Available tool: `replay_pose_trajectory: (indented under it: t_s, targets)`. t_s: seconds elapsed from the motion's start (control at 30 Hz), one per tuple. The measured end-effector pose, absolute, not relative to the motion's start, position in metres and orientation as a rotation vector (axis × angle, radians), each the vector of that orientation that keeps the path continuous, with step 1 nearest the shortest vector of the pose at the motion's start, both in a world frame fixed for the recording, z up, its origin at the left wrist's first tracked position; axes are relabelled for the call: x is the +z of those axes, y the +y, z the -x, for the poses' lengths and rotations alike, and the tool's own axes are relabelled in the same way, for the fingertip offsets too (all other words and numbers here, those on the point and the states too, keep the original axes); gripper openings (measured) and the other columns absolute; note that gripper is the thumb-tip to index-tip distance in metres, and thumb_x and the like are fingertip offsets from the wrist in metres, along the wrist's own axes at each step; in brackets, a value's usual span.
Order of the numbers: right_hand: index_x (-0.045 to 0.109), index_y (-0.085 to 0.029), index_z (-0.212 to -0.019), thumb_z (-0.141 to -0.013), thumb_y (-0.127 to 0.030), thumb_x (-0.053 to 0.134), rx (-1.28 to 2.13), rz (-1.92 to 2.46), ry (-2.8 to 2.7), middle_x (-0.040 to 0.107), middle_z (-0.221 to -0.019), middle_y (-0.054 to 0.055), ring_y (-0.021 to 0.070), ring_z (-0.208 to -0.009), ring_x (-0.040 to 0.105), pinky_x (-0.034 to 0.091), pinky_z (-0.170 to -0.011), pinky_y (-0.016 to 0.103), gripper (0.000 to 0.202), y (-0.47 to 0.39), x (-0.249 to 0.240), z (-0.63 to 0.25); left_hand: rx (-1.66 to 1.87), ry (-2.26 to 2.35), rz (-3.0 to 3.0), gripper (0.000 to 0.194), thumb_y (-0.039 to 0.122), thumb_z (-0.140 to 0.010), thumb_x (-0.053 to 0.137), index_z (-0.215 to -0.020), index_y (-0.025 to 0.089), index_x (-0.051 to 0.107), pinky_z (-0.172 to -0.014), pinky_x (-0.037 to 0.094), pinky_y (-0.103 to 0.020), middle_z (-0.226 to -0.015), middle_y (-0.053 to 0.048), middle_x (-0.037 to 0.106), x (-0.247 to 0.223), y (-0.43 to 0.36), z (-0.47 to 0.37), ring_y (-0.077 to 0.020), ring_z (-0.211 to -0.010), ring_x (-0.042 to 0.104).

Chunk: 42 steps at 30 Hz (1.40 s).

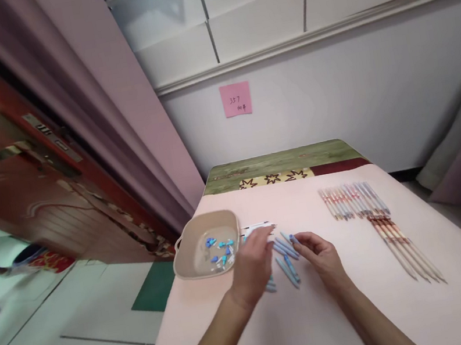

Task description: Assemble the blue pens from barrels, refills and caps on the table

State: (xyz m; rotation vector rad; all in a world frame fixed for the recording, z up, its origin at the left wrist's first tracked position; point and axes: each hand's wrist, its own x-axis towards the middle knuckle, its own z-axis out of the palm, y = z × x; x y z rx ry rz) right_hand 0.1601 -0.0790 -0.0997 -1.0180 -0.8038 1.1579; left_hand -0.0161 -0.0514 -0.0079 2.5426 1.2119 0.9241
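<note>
In the head view, my right hand [322,257] pinches a light blue pen barrel [294,239] between thumb and fingers. Just left of it, my left hand [252,266] is bent with its fingers drawn together; whatever lies between the fingertips is too small to make out. Several blue pen barrels [288,269] lie loose on the pink table cover between and beneath the hands, some hidden by my left hand. Thin white refills [258,226] with dark tips lie just beyond my left fingers. A beige basin [187,269] at the left holds small blue and white plastic pieces [222,251].
A row of pens [352,201] lies on the right of the pink table cover [327,327], with several longer pale pens [407,252] slanting below it. A wall with a pink note [236,99] stands behind the table. A reddish wooden door [38,187] is at the left.
</note>
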Motion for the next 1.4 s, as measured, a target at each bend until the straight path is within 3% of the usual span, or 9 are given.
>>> replay_pose_trajectory:
  t_s: [0.07,0.13,0.23,0.5,0.8,1.13,1.4]
  targets:
    - [0.072,-0.022,-0.089,-0.068,-0.038,0.080,1.138,1.044,-0.793,0.074,-0.089,0.004,0.0225,-0.086,0.066,0.053,-0.079,0.034,0.028,-0.078,-0.103,-0.161,0.897,1.457,-2.453,0.020,0.022,-0.091,0.044,-0.096,0.020,0.063,-0.084,0.048,-0.029,-0.095,-0.007,0.068,0.001,-0.035,0.049,-0.0190,-0.094,0.062]
    - [0.073,-0.023,-0.091,-0.069,-0.038,0.079,1.128,1.058,-0.792,0.074,-0.091,0.004,0.0221,-0.086,0.066,0.052,-0.080,0.034,0.027,-0.077,-0.106,-0.162,0.721,1.738,-2.389,0.014,0.022,-0.086,0.050,-0.084,0.019,0.064,-0.080,0.046,-0.029,-0.088,-0.006,0.067,0.009,-0.012,0.089,-0.0194,-0.087,0.061]
    - [0.073,-0.023,-0.092,-0.070,-0.038,0.078,1.119,1.082,-0.795,0.074,-0.094,0.005,0.0218,-0.087,0.066,0.052,-0.081,0.034,0.027,-0.078,-0.106,-0.161,0.345,2.038,-2.258,0.011,0.017,-0.078,0.053,-0.079,0.017,0.065,-0.076,0.043,-0.029,-0.086,-0.007,0.066,0.009,0.020,0.145,-0.0212,-0.084,0.061]
    - [0.074,-0.022,-0.094,-0.072,-0.043,0.076,1.100,1.146,-0.814,0.074,-0.087,0.005,0.0229,-0.085,0.067,0.051,-0.080,0.035,0.030,-0.076,-0.111,-0.160,0.060,1.942,-2.177,0.015,0.009,-0.065,0.057,-0.070,0.017,0.068,-0.073,0.041,-0.024,-0.075,-0.003,0.068,-0.031,0.039,0.181,-0.0180,-0.080,0.061]
    - [0.073,-0.020,-0.096,-0.072,-0.042,0.076,1.122,1.156,-0.830,0.074,-0.087,0.006,0.0221,-0.085,0.066,0.051,-0.079,0.034,0.033,-0.073,-0.122,-0.160,-0.071,2.126,-1.988,0.010,0.020,-0.068,0.061,-0.063,0.017,0.069,-0.067,0.042,-0.027,-0.073,-0.010,0.071,-0.054,0.044,0.169,-0.0225,-0.076,0.065]
    - [0.073,-0.020,-0.094,-0.072,-0.042,0.075,1.128,1.125,-0.836,0.073,-0.082,0.005,0.0208,-0.079,0.065,0.051,-0.075,0.032,0.031,-0.074,-0.112,-0.157,-0.062,2.153,-1.851,0.007,0.013,-0.058,0.064,-0.060,0.019,0.066,-0.061,0.042,-0.027,-0.070,-0.009,0.071,-0.067,0.054,0.156,-0.0234,-0.071,0.065]
    - [0.072,-0.019,-0.095,-0.075,-0.042,0.073,1.141,1.125,-0.869,0.072,-0.083,0.006,0.0214,-0.081,0.064,0.050,-0.076,0.033,0.031,-0.076,-0.107,-0.158,0.179,2.135,-1.829,0.014,0.010,-0.056,0.063,-0.050,0.020,0.056,-0.061,0.038,-0.028,-0.056,-0.005,0.063,-0.034,0.044,0.149,-0.0231,-0.068,0.062]
